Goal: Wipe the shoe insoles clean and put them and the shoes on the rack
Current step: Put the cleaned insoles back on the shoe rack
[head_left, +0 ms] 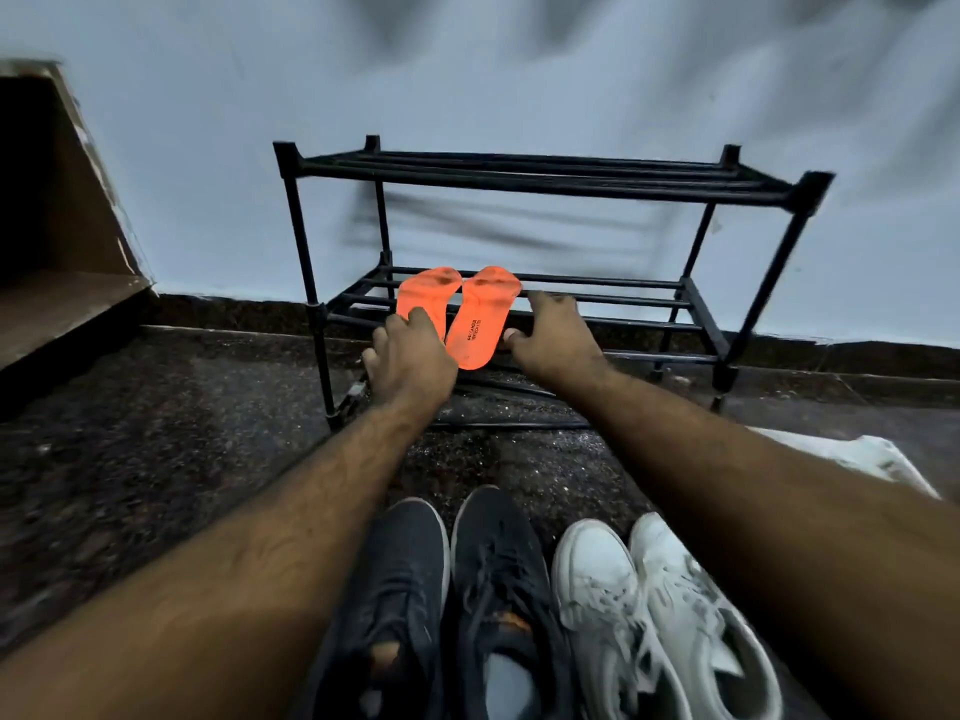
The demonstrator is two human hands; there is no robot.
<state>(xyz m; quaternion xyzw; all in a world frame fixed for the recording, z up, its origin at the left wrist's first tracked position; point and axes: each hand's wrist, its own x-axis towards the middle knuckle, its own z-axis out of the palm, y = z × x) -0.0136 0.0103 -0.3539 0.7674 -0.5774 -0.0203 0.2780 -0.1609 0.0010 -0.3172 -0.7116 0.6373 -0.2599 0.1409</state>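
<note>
Two orange insoles lie side by side on the lower shelf of a black rack (696, 309). My left hand (413, 358) rests on the heel end of the left insole (426, 296), fingers relaxed. My right hand (556, 335) hovers spread just right of the right insole (480, 319), its thumb near the insole's edge. A pair of dark shoes (447, 600) and a pair of white shoes (660, 610) stand on the floor near me, between my forearms.
The rack's top shelf (519, 171) carries nothing. A pale wall rises behind it. A wooden step (57, 304) sits at the left. A white cloth (857, 454) lies on the dark speckled floor at the right.
</note>
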